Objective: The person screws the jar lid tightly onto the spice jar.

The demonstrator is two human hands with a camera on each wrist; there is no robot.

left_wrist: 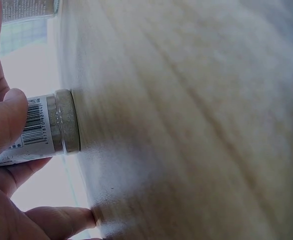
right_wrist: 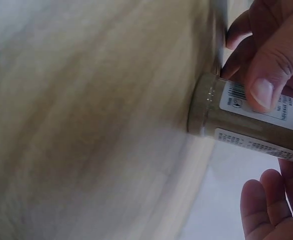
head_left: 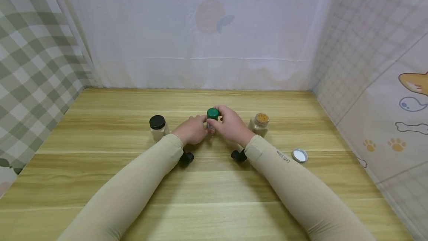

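Note:
A small spice jar (head_left: 210, 125) with a green lid (head_left: 212, 113) stands between the two hands in the head view. The left hand (head_left: 192, 129) holds its body, thumb laid across the barcode label (left_wrist: 34, 120) in the left wrist view. From the other side the right hand (head_left: 231, 124) grips around the green lid, thumb in front and a finger behind. Brownish powder shows through the jar's glass (right_wrist: 206, 107) in the right wrist view, and its base is right at the tabletop. The lid lies outside both wrist views.
Left of the hands stands a black-lidded jar (head_left: 158, 124). To the right is an uncapped jar (head_left: 260, 125) with orange-brown contents at its mouth. A loose round lid (head_left: 300, 155), white inside, lies near the right forearm. Cloth walls enclose the wooden table (head_left: 207, 215).

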